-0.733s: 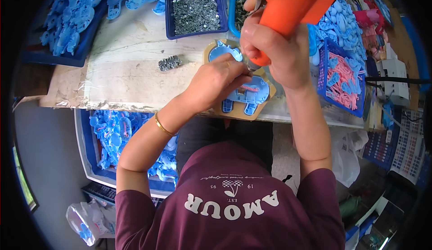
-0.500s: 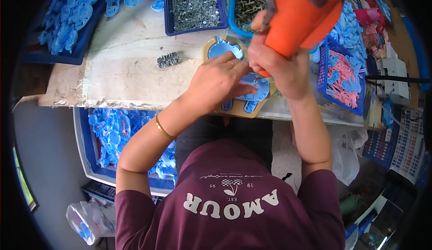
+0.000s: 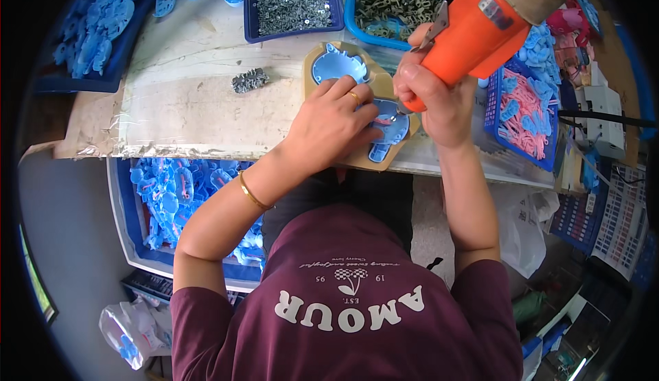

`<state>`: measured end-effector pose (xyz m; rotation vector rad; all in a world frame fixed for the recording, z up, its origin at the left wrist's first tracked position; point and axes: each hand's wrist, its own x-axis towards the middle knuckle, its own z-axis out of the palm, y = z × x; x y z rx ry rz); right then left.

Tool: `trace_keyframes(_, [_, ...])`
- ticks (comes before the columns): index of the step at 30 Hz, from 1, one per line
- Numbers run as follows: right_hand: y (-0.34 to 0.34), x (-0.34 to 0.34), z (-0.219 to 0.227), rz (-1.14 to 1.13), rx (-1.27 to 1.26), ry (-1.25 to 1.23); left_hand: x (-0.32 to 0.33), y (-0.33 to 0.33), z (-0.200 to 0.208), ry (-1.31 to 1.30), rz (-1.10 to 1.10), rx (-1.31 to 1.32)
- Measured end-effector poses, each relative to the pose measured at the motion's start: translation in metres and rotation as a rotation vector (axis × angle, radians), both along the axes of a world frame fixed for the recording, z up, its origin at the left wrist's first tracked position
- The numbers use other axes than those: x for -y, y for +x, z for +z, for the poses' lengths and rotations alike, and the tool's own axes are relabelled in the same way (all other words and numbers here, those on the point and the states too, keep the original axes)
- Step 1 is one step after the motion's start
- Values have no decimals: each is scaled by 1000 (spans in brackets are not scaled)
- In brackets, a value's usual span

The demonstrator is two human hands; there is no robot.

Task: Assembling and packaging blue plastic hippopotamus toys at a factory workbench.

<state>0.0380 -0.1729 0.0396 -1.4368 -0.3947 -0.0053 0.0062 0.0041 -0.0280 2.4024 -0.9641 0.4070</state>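
My right hand is wrapped round an orange power screwdriver, held slanting with its bit end low over the right side of a light-blue plastic shell. Whether the bit touches the shell is hard to tell. A small pink piece lies inside that shell, which sits in a tan fixture. In the fixture's far part rests another light-blue shell, rounded and hollow side up. My left hand lies across the fixture, fingers bent loosely and apart, fingertips at the near shell's left side and partly hiding it.
Beyond the fixture stand a dark-blue tray of small screws and a blue basket of metal clips. A grey metal cluster lies left. A basket of pink pieces sits right. Below the table edge is a bin of blue shells.
The view has shifted slightly. The screwdriver has tilted farther to the right and its blur is gone. My left fingers have drawn back from the bit, uncovering more of the near shell.
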Motion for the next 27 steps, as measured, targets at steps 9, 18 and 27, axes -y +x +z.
trace_keyframes(9, [-1,-1,-3,-3,-10,13,1,0,0,9,17,2])
trace_keyframes(18, [-4,-5,-11,-39,66,-18,1,-1,0,28,23,5])
trace_keyframes(27, [8,-16,24,140,174,-109,-7,-13,9,-91,46,3])
